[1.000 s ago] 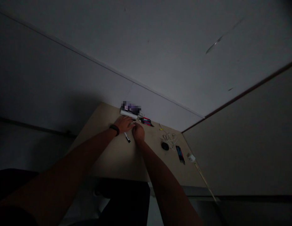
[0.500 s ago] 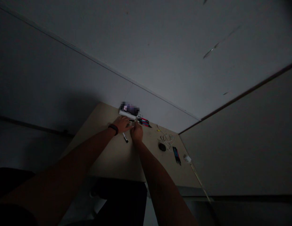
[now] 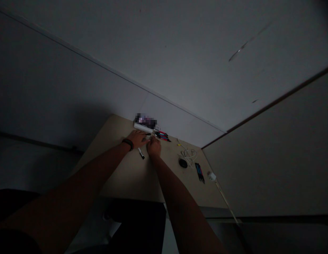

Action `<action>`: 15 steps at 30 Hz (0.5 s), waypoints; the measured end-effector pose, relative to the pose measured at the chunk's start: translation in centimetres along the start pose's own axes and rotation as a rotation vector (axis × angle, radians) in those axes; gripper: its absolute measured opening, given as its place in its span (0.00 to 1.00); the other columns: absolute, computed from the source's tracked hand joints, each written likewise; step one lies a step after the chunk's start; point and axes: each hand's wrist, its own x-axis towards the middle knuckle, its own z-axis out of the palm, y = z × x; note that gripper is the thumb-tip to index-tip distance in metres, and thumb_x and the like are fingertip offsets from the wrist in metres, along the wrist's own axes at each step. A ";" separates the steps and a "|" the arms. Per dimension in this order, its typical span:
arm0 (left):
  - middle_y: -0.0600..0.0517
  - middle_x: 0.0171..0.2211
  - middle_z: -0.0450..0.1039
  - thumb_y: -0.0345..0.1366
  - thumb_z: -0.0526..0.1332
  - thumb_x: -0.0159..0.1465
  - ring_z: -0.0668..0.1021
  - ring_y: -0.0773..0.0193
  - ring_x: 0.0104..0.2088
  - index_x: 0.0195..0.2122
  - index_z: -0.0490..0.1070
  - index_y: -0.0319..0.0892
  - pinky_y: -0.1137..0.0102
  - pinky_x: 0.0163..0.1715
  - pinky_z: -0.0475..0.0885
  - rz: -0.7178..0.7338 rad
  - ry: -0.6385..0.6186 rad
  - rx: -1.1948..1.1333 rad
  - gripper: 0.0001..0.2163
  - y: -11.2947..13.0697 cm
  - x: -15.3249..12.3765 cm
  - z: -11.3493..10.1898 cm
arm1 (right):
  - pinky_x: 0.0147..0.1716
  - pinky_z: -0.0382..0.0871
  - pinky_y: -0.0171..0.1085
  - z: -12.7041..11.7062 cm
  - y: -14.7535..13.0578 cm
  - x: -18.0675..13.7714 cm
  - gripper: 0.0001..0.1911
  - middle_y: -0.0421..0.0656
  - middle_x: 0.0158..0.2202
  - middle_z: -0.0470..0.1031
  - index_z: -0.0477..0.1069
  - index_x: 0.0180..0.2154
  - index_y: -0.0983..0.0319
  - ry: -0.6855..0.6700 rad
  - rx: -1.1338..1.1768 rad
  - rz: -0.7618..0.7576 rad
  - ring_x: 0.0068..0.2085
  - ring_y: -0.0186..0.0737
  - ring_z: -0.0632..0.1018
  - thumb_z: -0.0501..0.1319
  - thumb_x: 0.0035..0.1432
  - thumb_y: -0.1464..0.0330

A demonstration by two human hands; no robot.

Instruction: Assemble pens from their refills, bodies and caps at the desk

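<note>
In the dim head view my left hand [image 3: 138, 139] lies on the tabletop with fingers stretched out, just in front of a white box [image 3: 142, 127]. A dark band circles that wrist. My right hand [image 3: 154, 146] is beside it, its fingers closed and bent down near the left fingertips. Whatever it grips is hidden in the dark. Several pens [image 3: 163, 135], black, red and blue, lie just beyond the right hand. A white marker with a black end [image 3: 141, 153] rests on the table below the left hand.
On the right of the table [image 3: 126, 180] are a round black object [image 3: 183, 163], a tangled white cable [image 3: 189, 156] and another bundle of pens [image 3: 200, 173]. A white plug [image 3: 211, 176] sits at the right edge. Walls [image 3: 179, 109] border the back and right.
The view has shifted slightly. Both hands stay in nearly the same place beside the box, with the left fingers still spread and the right still closed.
</note>
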 end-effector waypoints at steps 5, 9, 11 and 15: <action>0.45 0.63 0.70 0.53 0.52 0.69 0.69 0.47 0.62 0.56 0.75 0.44 0.54 0.59 0.61 0.005 -0.022 0.005 0.24 0.0 0.2 0.2 | 0.60 0.63 0.45 -0.1 -0.1 0.0 0.25 0.53 0.64 0.69 0.65 0.63 0.65 -0.016 -0.033 0.008 0.62 0.53 0.69 0.53 0.66 0.69; 0.48 0.64 0.68 0.56 0.52 0.68 0.67 0.47 0.63 0.57 0.74 0.47 0.54 0.60 0.59 0.011 -0.058 0.014 0.25 0.0 0.3 0.2 | 0.58 0.64 0.44 -0.3 -0.2 -0.1 0.24 0.50 0.64 0.70 0.67 0.61 0.63 -0.013 -0.063 0.017 0.60 0.53 0.70 0.54 0.65 0.69; 0.48 0.65 0.68 0.56 0.52 0.68 0.67 0.47 0.64 0.57 0.74 0.49 0.54 0.61 0.59 0.001 -0.066 0.012 0.25 0.0 0.3 0.1 | 0.58 0.64 0.44 -0.4 -0.3 -0.1 0.24 0.50 0.64 0.69 0.67 0.61 0.63 -0.016 -0.073 0.024 0.60 0.52 0.70 0.54 0.65 0.69; 0.47 0.64 0.69 0.55 0.53 0.68 0.67 0.48 0.63 0.59 0.72 0.48 0.55 0.60 0.59 -0.007 -0.067 0.011 0.25 0.2 0.3 -0.1 | 0.56 0.65 0.43 -0.7 -0.6 -0.2 0.23 0.51 0.63 0.70 0.67 0.60 0.62 -0.034 -0.075 0.036 0.60 0.52 0.71 0.55 0.65 0.69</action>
